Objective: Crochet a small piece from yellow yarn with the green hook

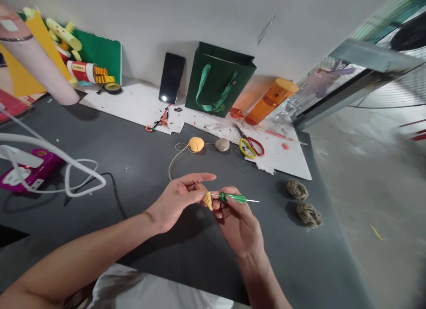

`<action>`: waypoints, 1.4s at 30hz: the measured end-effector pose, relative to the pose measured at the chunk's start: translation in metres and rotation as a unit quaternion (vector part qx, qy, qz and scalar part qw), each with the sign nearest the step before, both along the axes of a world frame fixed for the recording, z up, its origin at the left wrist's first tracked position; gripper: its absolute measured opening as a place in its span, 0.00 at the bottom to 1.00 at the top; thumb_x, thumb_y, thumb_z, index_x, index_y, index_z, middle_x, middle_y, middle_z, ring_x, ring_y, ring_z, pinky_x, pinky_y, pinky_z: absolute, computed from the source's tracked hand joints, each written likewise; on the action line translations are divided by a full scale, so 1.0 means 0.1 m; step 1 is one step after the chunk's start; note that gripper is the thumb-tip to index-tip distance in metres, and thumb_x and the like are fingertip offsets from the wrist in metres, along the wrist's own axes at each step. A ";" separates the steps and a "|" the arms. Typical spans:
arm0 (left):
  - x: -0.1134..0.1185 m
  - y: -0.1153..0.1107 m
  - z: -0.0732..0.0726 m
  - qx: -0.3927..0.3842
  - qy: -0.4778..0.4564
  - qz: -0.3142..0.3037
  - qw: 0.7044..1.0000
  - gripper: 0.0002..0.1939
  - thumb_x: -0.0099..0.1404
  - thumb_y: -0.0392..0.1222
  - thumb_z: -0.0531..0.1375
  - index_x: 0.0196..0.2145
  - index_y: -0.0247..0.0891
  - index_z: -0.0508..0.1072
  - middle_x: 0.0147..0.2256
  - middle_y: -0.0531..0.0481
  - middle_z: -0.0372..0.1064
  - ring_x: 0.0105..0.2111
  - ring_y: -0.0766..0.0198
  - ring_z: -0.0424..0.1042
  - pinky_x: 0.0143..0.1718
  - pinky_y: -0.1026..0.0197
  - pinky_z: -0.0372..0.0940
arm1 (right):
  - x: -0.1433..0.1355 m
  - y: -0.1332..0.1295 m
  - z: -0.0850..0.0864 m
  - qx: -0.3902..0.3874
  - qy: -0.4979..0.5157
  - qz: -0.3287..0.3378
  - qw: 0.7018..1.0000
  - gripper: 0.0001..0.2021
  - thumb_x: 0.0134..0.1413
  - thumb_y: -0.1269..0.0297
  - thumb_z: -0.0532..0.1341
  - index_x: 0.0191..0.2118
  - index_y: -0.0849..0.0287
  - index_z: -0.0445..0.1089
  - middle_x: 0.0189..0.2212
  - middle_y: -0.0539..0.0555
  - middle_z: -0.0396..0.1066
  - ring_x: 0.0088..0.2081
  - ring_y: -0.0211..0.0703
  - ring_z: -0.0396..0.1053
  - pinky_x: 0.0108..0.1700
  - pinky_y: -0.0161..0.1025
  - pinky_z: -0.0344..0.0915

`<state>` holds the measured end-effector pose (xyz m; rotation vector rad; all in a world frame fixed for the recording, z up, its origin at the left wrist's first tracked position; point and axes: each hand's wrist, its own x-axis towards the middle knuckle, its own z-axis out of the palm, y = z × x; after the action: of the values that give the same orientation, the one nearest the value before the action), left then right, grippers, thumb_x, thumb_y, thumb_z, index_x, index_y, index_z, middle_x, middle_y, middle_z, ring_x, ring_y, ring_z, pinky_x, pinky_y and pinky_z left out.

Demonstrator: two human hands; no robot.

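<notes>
Between thumb and fingers, my left hand (179, 197) pinches a small yellow crochet piece (208, 201). Yellow yarn runs over its raised index finger and back in a loose curve to a yellow yarn ball (196, 144) on the table. My right hand (240, 222) grips a crochet hook (234, 197) by its green handle. The hook's thin metal tip reaches the crochet piece; whether it sits inside a loop is too small to tell. Beside the yellow ball lies a grey-beige round object (222, 144), which a strand of yarn seems to reach.
Scissors (250, 144) with red and yellow handles lie on a white board (286, 156). Two grey-green yarn bundles (308, 214) rest at the right. Behind stand a green paper bag (218, 80), a phone (172, 78) and an orange bottle (271, 101). White cables (83, 172) and a purple power strip (36, 169) occupy the left.
</notes>
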<state>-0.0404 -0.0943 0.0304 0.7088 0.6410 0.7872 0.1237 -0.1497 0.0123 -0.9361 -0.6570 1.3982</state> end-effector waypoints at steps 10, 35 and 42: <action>0.00 -0.02 0.03 0.016 0.008 0.013 1.000 0.15 0.60 0.38 0.69 0.46 0.38 0.82 0.26 0.56 0.73 0.29 0.67 0.70 0.40 0.58 0.64 | -0.01 -0.02 0.10 -0.059 0.045 -0.068 0.995 0.07 0.48 0.62 0.74 0.34 0.52 0.79 0.31 0.51 0.84 0.27 0.38 0.75 0.27 0.33 0.65; 0.00 -0.03 0.02 0.019 0.005 -0.013 1.000 0.19 0.58 0.41 0.71 0.48 0.39 0.81 0.28 0.55 0.70 0.31 0.66 0.69 0.42 0.57 0.63 | -0.12 -0.06 0.05 0.041 -0.089 -0.126 0.987 0.09 0.49 0.54 0.76 0.31 0.52 0.81 0.21 0.48 0.79 0.22 0.37 0.73 0.27 0.33 0.70; 0.02 -0.05 0.01 0.025 0.016 -0.027 0.999 0.18 0.59 0.43 0.72 0.48 0.40 0.81 0.26 0.56 0.67 0.30 0.67 0.67 0.41 0.58 0.63 | -0.10 -0.09 0.01 0.052 -0.182 -0.113 0.975 0.11 0.53 0.53 0.74 0.29 0.54 0.79 0.20 0.48 0.76 0.22 0.36 0.72 0.26 0.32 0.69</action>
<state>-0.0381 -0.0996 0.0312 0.7823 0.6302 0.7442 0.1139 -0.1585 0.0134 -1.1573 -0.8585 0.9902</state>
